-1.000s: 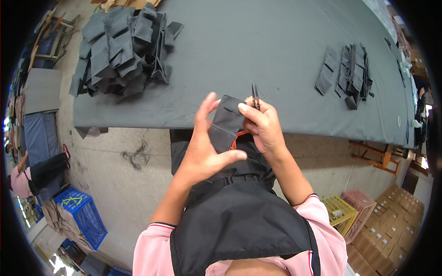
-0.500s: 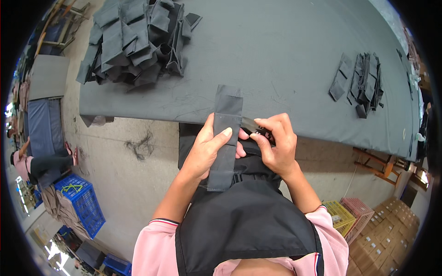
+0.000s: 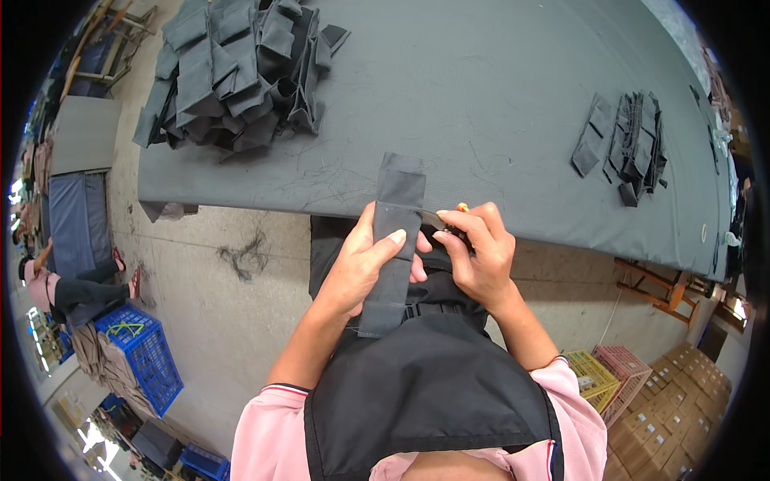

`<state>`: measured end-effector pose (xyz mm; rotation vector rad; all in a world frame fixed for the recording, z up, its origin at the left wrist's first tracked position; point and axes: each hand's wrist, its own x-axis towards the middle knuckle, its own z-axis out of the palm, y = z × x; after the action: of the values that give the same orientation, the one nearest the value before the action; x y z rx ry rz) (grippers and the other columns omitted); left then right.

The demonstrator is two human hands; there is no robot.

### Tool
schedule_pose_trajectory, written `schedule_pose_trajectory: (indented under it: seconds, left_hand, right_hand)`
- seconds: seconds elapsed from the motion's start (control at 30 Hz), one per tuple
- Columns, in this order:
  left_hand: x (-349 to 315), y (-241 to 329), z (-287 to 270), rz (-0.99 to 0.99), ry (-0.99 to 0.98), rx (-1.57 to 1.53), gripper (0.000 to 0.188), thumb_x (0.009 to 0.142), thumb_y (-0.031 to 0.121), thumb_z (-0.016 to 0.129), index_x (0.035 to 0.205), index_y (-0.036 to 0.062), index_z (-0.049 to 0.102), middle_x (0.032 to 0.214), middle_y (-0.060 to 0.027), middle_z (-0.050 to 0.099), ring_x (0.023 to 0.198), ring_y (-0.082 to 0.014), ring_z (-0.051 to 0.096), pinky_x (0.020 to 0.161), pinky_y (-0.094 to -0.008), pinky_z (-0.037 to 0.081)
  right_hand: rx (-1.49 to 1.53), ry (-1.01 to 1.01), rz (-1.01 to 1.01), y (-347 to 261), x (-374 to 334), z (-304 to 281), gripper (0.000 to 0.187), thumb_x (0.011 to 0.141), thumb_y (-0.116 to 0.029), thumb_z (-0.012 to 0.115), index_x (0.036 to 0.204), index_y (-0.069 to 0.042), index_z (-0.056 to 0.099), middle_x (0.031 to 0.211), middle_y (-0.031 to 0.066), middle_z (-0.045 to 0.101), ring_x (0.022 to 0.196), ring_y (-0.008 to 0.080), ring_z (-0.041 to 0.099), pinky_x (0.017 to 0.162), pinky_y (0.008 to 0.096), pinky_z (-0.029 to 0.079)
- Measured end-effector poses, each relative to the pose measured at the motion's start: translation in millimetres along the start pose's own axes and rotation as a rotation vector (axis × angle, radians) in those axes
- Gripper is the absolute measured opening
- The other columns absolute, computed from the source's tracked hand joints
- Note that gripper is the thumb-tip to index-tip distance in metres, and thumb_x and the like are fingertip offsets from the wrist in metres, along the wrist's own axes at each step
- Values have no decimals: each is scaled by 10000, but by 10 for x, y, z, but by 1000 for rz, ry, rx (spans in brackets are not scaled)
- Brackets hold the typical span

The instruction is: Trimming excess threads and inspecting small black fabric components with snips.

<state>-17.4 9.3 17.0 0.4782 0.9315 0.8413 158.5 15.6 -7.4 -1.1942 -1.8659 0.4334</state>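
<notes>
Grey strip (image 3: 395, 274) gripped by left hand (image 3: 354, 268) | dark tool (image 3: 453, 231) pinched by right hand (image 3: 485, 253) | strip likely not done | big pile (image 3: 228, 76), small pile (image 3: 638, 143) on bench (image 3: 449, 96): finished one can't be told

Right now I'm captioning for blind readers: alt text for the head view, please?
A person's left hand holds a dark grey fabric strip; the right hand holds a partly hidden tool beside it. On the grey table, a big pile of fabric pieces lies left, a smaller one right.
</notes>
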Motion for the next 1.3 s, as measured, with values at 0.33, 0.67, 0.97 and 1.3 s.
schedule_pose_trajectory:
  seconds: [0.33, 0.67, 0.97, 1.3]
  left_hand:
    - [-16, -44, -42, -45, -81, 50, 586, 943, 126, 463, 1412, -23, 146, 993, -128, 581, 716, -173, 602, 673, -300, 512]
    - [-33, -27, -56, -72, -228, 91, 587, 944, 128, 469, 1436, 20, 168, 976, -119, 565, 726, -166, 578, 720, -301, 497]
    - [-4, -52, -75, -74, -226, 67, 599, 944, 130, 472, 1441, 24, 155, 983, -123, 568, 722, -168, 581, 715, -300, 495]
    - [-9, -54, -37, -93, -242, 62, 593, 945, 112, 461, 1444, 26, 153, 992, -129, 567, 712, -169, 579, 714, -304, 498]
  right_hand:
    - [28, -112, -31, -18, 145, -24, 245, 670, -32, 726, 901, -52, 649, 736, 44, 550, 565, 184, 560, 484, 295, 438]
    - [71, -214, -155, 101, 262, -94, 270, 645, -57, 748, 896, -76, 652, 738, 33, 560, 589, 190, 565, 492, 307, 433]
    - [119, -151, 8, 85, 116, -122, 283, 653, -51, 743, 924, -71, 665, 738, 39, 569, 590, 197, 569, 502, 303, 440]
    - [2, -169, -87, 44, 132, -127, 288, 640, -50, 753, 912, -60, 659, 724, 40, 558, 573, 189, 552, 497, 304, 431]
